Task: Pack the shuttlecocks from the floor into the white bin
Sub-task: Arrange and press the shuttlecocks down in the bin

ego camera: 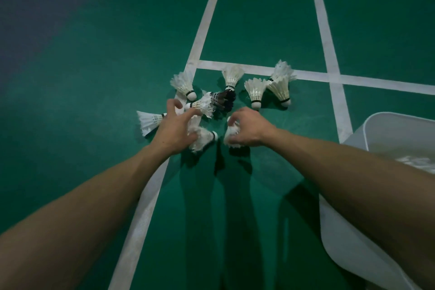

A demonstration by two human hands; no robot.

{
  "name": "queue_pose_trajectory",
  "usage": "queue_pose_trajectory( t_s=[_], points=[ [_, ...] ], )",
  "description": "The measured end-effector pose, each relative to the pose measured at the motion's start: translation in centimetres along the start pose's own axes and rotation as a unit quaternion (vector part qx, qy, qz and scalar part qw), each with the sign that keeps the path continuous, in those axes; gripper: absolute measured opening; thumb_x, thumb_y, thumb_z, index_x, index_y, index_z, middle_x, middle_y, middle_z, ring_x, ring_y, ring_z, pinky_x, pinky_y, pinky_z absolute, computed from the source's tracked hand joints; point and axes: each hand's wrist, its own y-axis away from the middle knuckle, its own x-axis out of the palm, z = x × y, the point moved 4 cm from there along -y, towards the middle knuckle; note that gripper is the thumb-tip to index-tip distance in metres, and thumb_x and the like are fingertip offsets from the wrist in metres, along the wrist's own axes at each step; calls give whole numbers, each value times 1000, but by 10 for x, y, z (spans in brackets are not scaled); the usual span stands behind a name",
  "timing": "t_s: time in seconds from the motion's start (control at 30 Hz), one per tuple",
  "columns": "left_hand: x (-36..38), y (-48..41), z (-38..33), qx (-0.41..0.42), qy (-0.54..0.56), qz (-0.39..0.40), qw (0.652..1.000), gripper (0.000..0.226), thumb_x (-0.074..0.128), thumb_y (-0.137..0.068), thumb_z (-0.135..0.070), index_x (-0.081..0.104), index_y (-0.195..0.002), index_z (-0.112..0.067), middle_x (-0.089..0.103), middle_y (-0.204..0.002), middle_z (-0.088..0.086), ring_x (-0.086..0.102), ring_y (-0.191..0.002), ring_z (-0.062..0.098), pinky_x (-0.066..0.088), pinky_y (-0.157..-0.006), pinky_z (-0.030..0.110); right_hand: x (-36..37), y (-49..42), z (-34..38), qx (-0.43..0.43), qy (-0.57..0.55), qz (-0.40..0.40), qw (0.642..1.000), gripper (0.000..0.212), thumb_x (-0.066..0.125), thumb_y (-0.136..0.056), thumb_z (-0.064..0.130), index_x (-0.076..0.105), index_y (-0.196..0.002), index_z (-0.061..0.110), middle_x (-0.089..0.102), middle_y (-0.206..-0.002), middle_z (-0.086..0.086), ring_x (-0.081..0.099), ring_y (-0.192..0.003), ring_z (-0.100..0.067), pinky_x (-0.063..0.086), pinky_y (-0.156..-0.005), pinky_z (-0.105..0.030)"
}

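Observation:
Several white feather shuttlecocks lie in a loose cluster on the green court floor, one (184,83) at the back left, one (231,76) in the middle, two (255,90) at the right. A dark-feathered shuttlecock (224,100) lies among them. My left hand (175,130) reaches down with curled fingers around a white shuttlecock (202,139). My right hand (248,128) grips another white shuttlecock (231,134) by its feathers. The white bin (348,242) stands at the right, partly hidden by my right forearm.
White court lines (207,19) cross the floor around the cluster. Another shuttlecock (149,121) lies left of my left hand. Something white shows inside the bin. Green floor stretches to the left and far side.

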Motion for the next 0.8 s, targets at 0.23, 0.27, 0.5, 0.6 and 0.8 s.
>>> queue_pose_trajectory(
  t_s=[0.23, 0.27, 0.5, 0.6, 0.8],
  points=[
    [-2, 22, -15, 53, 14, 28, 998, 45, 67, -85, -15, 51, -126, -26, 62, -112, 10, 56, -93, 21, 45, -91, 35, 14, 21, -2, 17, 1, -1, 1000, 48, 79, -75, 34, 54, -113, 17, 47, -118, -5, 48, -102, -20, 45, -93, -35],
    [-1, 26, -17, 60, 13, 35, 997, 46, 66, -86, -16, 51, -128, -27, 65, -108, 10, 55, -89, 19, 45, -89, 34, 13, 24, 0, 7, 4, 0, 1000, 46, 78, -76, 31, 55, -114, 17, 48, -119, -5, 49, -105, -20, 45, -94, -35],
    [-4, 38, -36, 79, 1, 52, 995, 44, 61, -91, -27, 47, -133, -32, 71, -94, 7, 64, -83, 19, 52, -88, 40, -27, 65, 16, -88, -3, 10, 996, 22, 60, -92, 21, 69, -112, 21, 50, -136, -4, 42, -127, -16, 29, -107, -29],
    [-15, 41, -59, 77, 22, 72, 994, 40, 56, -95, -26, 43, -133, -32, 66, -98, 4, 61, -76, 15, 48, -79, 30, -56, 92, 16, -89, -48, 3, 995, 22, 67, -88, 29, 71, -106, 19, 56, -128, 0, 49, -115, -12, 37, -105, -31],
    [-45, 58, -136, 116, 61, 110, 985, 24, 47, -98, -24, 42, -120, -33, 59, -85, 2, 59, -70, 20, 46, -60, 28, -101, 153, 8, -103, -37, -82, 991, 54, 84, -66, 43, 55, -109, 26, 47, -127, 4, 45, -114, -11, 38, -103, -29]
  ],
)
